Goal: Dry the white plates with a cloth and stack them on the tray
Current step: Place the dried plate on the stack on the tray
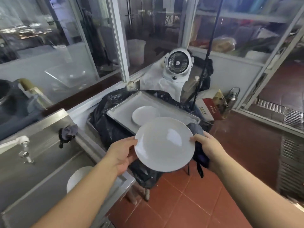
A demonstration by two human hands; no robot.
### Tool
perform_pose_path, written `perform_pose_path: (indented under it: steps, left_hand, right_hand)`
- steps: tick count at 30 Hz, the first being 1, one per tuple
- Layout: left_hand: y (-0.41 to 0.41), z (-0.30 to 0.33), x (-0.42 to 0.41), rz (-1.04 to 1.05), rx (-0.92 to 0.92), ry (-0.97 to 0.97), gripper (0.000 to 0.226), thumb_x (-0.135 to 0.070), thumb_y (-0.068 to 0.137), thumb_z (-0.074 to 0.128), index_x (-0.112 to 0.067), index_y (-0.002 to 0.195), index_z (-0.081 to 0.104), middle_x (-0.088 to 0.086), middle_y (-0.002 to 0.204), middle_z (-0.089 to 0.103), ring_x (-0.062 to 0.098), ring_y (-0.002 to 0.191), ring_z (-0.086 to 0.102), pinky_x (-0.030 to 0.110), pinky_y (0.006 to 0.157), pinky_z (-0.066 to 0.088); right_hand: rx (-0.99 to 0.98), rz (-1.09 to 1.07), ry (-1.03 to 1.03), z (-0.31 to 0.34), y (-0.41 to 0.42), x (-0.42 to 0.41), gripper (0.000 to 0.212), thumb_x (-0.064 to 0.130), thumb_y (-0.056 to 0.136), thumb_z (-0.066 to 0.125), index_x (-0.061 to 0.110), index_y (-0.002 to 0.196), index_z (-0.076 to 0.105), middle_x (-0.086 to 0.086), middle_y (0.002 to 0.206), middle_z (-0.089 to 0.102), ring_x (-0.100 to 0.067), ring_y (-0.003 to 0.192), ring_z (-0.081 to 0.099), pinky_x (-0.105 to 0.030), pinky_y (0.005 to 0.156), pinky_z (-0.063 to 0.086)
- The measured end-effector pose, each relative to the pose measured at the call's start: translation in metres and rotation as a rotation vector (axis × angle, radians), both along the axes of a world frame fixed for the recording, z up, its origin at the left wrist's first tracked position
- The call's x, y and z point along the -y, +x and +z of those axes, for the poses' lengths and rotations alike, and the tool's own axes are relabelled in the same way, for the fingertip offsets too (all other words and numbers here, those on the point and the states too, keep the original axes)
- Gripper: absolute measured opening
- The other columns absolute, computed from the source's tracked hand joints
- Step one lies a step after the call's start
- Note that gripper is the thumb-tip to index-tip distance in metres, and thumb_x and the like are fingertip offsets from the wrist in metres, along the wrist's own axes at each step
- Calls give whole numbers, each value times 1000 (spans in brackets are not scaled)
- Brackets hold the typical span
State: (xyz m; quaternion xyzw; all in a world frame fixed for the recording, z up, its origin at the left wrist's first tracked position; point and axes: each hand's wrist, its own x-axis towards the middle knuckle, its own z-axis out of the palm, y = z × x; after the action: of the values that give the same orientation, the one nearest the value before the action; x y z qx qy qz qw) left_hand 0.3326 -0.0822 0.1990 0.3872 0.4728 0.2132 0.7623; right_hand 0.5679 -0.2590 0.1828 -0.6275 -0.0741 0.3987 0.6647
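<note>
Plate (164,143) in both hands, near tray (121,106), fan (178,63) behind.

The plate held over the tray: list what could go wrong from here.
1. The held plate is gripped only at its rim, by the left hand and the right hand, over the tiled floor; a slip could break it.
2. The right hand also holds the dark cloth, which may weaken that grip.
3. The tray rests on a black plastic bag; setting the plate onto the plate on the tray could shift it.
</note>
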Motion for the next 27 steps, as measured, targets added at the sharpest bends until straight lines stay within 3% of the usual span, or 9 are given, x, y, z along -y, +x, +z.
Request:
perform_pose_path:
  steps: [6, 10, 12, 16, 23, 27]
  left_hand:
    - [80, -3, 29, -51, -10, 16, 23, 1, 93, 69, -7, 110, 81, 12, 110, 80, 27, 100, 78, 31, 69, 65]
    - [114, -11, 24, -55, -35, 7, 22, 1, 93, 68, -6, 110, 80, 11, 109, 81, 26, 96, 77, 33, 69, 64]
    - [127, -19, 15, -50, -53, 2, 24, 1, 92, 69, -8, 111, 80, 9, 109, 81, 25, 100, 76, 34, 72, 64]
    - [151, -33, -14, -72, -69, -7, 21, 0, 93, 69, -11, 104, 83, 7, 109, 81, 24, 103, 75, 33, 70, 64]
    - [188, -44, -83, -100, -63, 55, 27, 4, 90, 67, -14, 91, 86, 10, 105, 81, 29, 103, 77, 34, 73, 65]
    - [197, -50, -120, -68, -79, 30, 25, 5, 92, 66, -13, 96, 84, 10, 104, 82, 27, 97, 79, 33, 70, 65]
  right_hand:
    - [4, -14, -30, 0, 75, 39, 24, 4, 71, 73, 15, 93, 75, -22, 90, 75, -38, 68, 71, -40, 58, 56]
    - [37, -13, -93, -4, 108, 38, 40, 7, 66, 75, 15, 105, 76, -25, 101, 77, -48, 85, 75, -58, 75, 61]
    - [59, -8, -138, -7, 121, 31, 43, 8, 65, 76, 16, 106, 75, -25, 102, 77, -48, 87, 74, -56, 76, 60]
    - [131, -7, -242, -11, 143, 3, 46, 8, 63, 77, 25, 105, 76, -16, 94, 80, -42, 80, 76, -57, 73, 62]
    - [327, -53, -383, -3, 170, -78, 42, 12, 65, 73, 50, 80, 68, -9, 87, 75, -33, 66, 68, -51, 58, 60]
    - [400, -11, -431, -7, 184, -122, 35, 14, 68, 75, 42, 85, 65, 2, 81, 73, -32, 74, 75, -55, 65, 63]
